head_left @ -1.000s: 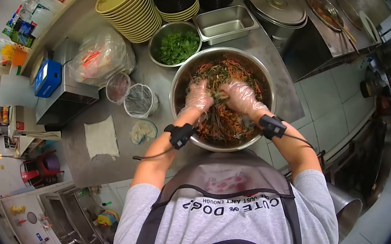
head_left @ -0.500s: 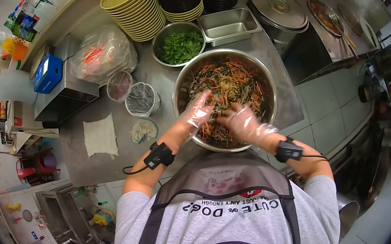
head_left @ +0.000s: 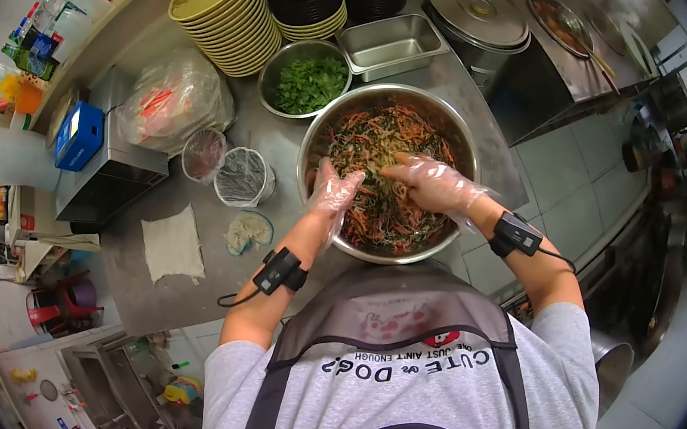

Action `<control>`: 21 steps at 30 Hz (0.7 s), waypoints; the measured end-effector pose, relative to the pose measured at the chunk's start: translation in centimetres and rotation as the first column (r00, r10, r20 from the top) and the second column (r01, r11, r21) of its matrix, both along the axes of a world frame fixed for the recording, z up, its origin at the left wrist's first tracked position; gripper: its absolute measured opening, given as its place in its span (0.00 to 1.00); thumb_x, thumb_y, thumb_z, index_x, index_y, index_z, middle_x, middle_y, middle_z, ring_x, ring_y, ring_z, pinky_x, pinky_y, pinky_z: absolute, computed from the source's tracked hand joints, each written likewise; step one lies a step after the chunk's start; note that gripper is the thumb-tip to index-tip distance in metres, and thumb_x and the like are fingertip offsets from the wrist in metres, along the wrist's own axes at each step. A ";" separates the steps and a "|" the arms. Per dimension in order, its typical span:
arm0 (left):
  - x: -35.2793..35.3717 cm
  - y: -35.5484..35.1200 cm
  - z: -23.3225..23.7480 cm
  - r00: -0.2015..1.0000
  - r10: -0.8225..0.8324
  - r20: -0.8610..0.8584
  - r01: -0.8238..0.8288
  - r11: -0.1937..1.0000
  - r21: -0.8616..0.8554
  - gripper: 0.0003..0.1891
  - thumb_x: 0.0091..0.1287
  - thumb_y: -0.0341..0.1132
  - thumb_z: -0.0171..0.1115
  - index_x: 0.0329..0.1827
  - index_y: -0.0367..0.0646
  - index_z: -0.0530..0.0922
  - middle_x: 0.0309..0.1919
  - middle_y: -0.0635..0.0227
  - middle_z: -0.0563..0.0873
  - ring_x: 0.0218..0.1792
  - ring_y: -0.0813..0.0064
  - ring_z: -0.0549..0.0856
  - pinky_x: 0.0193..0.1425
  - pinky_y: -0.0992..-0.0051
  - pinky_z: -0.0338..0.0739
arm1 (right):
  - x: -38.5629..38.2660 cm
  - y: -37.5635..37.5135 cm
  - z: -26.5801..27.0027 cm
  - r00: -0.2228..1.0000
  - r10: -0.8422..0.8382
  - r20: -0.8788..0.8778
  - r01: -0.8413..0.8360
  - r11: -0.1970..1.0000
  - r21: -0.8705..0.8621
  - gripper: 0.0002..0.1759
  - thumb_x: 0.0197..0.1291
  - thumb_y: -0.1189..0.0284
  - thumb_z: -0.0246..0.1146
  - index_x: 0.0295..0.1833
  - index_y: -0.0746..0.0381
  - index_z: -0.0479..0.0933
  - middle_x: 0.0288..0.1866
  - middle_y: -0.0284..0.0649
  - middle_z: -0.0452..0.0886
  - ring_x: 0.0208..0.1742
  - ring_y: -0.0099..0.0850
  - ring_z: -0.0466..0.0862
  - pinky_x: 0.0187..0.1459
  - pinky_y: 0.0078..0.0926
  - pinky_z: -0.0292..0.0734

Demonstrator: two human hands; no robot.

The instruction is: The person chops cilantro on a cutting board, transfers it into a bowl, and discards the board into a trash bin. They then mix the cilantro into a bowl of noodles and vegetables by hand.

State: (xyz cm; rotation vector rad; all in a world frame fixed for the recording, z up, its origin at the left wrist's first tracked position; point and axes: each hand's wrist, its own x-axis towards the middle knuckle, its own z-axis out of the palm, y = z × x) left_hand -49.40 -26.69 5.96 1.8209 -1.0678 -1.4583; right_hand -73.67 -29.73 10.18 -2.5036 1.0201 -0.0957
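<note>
A large steel bowl (head_left: 459,230) holds a shredded salad mix (head_left: 382,220) of orange and dark green strands with a pale yellowish patch. Both hands wear clear plastic gloves. At the bowl's left side, my left hand (head_left: 334,191) rests in the mix, its thumb and fingers apart. My right hand (head_left: 441,186) reaches in over the right rim with its fingers stretched out, the tips touching the strands near the middle. Neither hand visibly grips a clump.
Behind the bowl are a smaller bowl of chopped greens (head_left: 308,84), a rectangular steel pan (head_left: 392,46) and stacked yellow bowls (head_left: 222,16). A lined tub (head_left: 244,177), a crumpled glove (head_left: 249,232) and a white cloth (head_left: 173,244) lie to the left. A lidded pot (head_left: 478,19) stands back right.
My hands have moved apart: the left slightly left and down, the right up and a little right. Earlier they were closer together in the mix. The view has shifted slightly.
</note>
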 end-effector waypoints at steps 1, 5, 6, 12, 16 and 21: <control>-0.3 -0.3 -0.3 1.000 0.011 -0.004 -0.011 1.000 -0.003 0.47 0.66 0.46 0.68 0.81 0.36 0.51 0.76 0.42 0.61 0.76 0.50 0.65 0.76 0.59 0.64 | -0.9 -0.5 0.1 1.000 0.011 -0.004 -0.011 1.000 -0.003 0.33 0.58 0.70 0.65 0.72 0.59 0.71 0.70 0.55 0.75 0.70 0.50 0.75 0.66 0.43 0.74; -1.8 -1.2 0.4 0.986 0.121 -0.116 -0.072 0.931 0.359 0.54 0.62 0.62 0.68 0.79 0.34 0.52 0.73 0.43 0.65 0.73 0.51 0.67 0.73 0.54 0.66 | -2.4 -2.7 -2.1 0.854 -0.517 -0.062 0.475 0.727 0.496 0.37 0.63 0.57 0.67 0.72 0.66 0.69 0.68 0.57 0.76 0.70 0.50 0.74 0.66 0.40 0.73; -2.0 -1.4 1.2 0.985 0.097 -0.143 -0.033 0.918 0.396 0.55 0.60 0.68 0.67 0.77 0.32 0.58 0.71 0.42 0.68 0.70 0.50 0.69 0.71 0.50 0.68 | -2.4 -3.2 -3.3 0.779 -0.608 -0.153 0.571 0.588 0.573 0.41 0.65 0.52 0.67 0.73 0.68 0.67 0.68 0.57 0.76 0.71 0.48 0.73 0.68 0.39 0.72; -3.4 -1.9 -0.6 0.984 0.091 -0.155 -0.012 0.895 0.447 0.57 0.51 0.69 0.74 0.74 0.33 0.66 0.60 0.48 0.79 0.65 0.51 0.74 0.72 0.48 0.64 | 0.5 -2.3 -5.5 0.604 -0.797 -0.012 0.185 0.125 0.975 0.40 0.61 0.48 0.70 0.68 0.65 0.72 0.69 0.50 0.75 0.67 0.46 0.75 0.64 0.49 0.73; -2.1 -1.6 7.3 0.972 -0.008 -0.233 0.075 0.956 0.282 0.30 0.53 0.51 0.80 0.52 0.38 0.83 0.45 0.60 0.86 0.46 0.67 0.84 0.50 0.66 0.78 | 1.1 -1.9 -2.1 0.450 -0.888 0.095 0.143 0.177 0.974 0.21 0.57 0.70 0.68 0.56 0.65 0.80 0.51 0.44 0.84 0.54 0.37 0.81 0.54 0.42 0.77; -1.4 -1.5 7.8 0.931 0.147 -0.334 -0.123 0.988 0.092 0.21 0.64 0.32 0.68 0.59 0.38 0.76 0.43 0.63 0.85 0.42 0.67 0.84 0.44 0.63 0.82 | 0.6 -3.5 5.3 0.772 -0.544 0.327 0.306 0.770 0.560 0.24 0.50 0.80 0.64 0.56 0.67 0.80 0.43 0.42 0.87 0.45 0.30 0.83 0.50 0.31 0.80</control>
